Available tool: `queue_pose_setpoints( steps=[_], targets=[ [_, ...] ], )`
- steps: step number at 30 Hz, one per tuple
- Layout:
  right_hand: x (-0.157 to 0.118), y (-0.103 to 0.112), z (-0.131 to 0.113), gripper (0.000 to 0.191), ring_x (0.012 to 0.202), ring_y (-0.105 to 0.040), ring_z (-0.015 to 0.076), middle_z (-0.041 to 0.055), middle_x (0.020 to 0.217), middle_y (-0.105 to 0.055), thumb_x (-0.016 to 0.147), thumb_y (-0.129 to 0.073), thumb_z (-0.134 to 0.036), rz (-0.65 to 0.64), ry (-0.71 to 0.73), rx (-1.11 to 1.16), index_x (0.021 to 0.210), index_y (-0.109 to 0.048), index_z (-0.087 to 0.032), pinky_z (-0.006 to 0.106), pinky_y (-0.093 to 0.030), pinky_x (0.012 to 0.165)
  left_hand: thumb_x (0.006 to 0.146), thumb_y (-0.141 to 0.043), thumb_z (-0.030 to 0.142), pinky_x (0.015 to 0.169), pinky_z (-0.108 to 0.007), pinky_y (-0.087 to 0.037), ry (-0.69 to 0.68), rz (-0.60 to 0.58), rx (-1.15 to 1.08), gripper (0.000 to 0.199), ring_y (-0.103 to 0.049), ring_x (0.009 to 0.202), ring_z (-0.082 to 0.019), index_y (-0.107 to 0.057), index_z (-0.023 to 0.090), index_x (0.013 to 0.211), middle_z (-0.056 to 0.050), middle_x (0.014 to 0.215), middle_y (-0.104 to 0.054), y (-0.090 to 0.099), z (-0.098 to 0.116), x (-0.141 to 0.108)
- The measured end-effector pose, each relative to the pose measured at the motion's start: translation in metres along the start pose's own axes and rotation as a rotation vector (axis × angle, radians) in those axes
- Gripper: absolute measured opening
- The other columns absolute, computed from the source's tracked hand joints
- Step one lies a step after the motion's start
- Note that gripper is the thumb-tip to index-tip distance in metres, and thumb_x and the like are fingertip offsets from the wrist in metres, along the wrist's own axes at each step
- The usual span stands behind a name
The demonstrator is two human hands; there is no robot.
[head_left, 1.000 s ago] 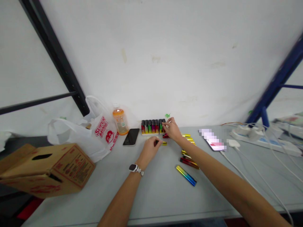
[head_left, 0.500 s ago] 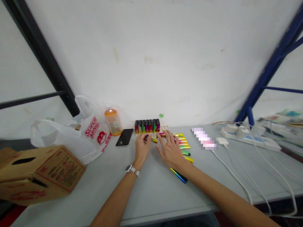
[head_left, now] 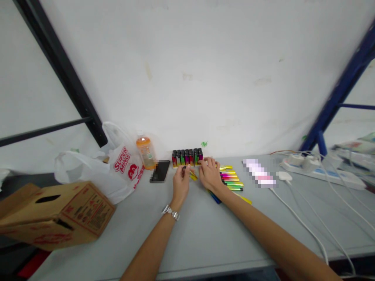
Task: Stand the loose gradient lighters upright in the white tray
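Observation:
Several upright lighters (head_left: 186, 158), in mixed shiny colours with black tops, stand packed in rows near the wall. Just in front of them, my left hand (head_left: 181, 185) is closed around lighters; a yellow lighter (head_left: 193, 175) sticks out to its right. My right hand (head_left: 211, 177) is at the right end of the rows with its fingers curled inward; what lies beneath the fingertips is hidden. Loose lighters (head_left: 233, 183) in yellow, pink and green lie side by side right of that hand. A dark blue lighter (head_left: 215, 198) shows under the right wrist.
Left of the lighters are a black phone (head_left: 160, 171), an orange-capped-looking drink bottle (head_left: 145, 150), a white plastic bag (head_left: 117, 171) and a cardboard box (head_left: 64, 212). On the right lie a blurred-out phone (head_left: 259, 173), a white charger (head_left: 283, 176), cables and a power strip (head_left: 322, 171).
My right hand has gone from spread over the loose lighters to curled at the right end of the upright rows. My left hand keeps its hold. The view has shifted slightly.

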State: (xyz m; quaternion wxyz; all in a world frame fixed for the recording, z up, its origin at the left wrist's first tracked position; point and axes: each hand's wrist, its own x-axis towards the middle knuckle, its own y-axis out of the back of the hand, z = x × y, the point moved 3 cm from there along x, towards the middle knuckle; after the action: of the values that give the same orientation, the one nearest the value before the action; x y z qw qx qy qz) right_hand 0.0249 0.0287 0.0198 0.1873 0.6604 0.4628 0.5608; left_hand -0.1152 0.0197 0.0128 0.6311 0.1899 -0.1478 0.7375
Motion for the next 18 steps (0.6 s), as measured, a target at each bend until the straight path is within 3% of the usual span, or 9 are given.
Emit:
queue_pose_setpoints(
  steps=[3,6,13,18],
  targets=[
    [0.002,0.005,0.008,0.031,0.112,-0.051,0.0261,0.0099,0.116,-0.062,0.100,-0.039,-0.030,0.048,-0.056,0.161,0.110,-0.066,-0.022,0.042,-0.034,0.096,0.089,-0.053,0.061,0.052,-0.021,-0.043,0.052,-0.041,-0.175,0.042,-0.051,0.053,-0.010,-0.051,0.019,0.085,0.005,0.060,-0.053,-0.009,0.000,-0.002],
    [0.000,0.011,0.017,0.034,0.105,-0.055,0.0236,0.0082,0.106,-0.064,0.101,-0.035,-0.034,0.061,-0.070,0.352,0.102,-0.067,-0.021,0.037,-0.038,0.091,0.088,-0.052,0.064,0.041,-0.019,-0.028,0.118,-0.077,-0.211,0.044,-0.033,0.042,-0.006,-0.050,0.020,0.086,0.009,0.056,-0.040,-0.017,0.001,-0.006],
    [-0.013,0.020,0.022,0.038,0.089,-0.059,0.0205,0.0050,0.087,-0.066,0.101,-0.036,-0.037,0.106,-0.066,0.643,0.086,-0.066,-0.020,0.032,-0.042,0.083,0.086,-0.053,0.041,0.051,-0.024,-0.024,-0.008,-0.106,0.135,0.039,-0.032,0.052,-0.009,-0.039,0.019,0.056,0.006,0.053,-0.035,-0.022,0.015,-0.018],
    [-0.016,0.022,0.021,0.037,0.086,-0.061,0.0198,0.0042,0.084,-0.067,0.100,-0.037,-0.036,0.109,-0.111,0.709,0.084,-0.067,-0.019,0.031,-0.042,0.082,0.080,-0.049,0.032,0.051,-0.026,-0.019,0.013,-0.058,0.245,0.033,-0.027,0.050,-0.009,-0.035,0.020,0.052,0.007,0.050,-0.028,-0.026,0.012,-0.020]
  ],
)
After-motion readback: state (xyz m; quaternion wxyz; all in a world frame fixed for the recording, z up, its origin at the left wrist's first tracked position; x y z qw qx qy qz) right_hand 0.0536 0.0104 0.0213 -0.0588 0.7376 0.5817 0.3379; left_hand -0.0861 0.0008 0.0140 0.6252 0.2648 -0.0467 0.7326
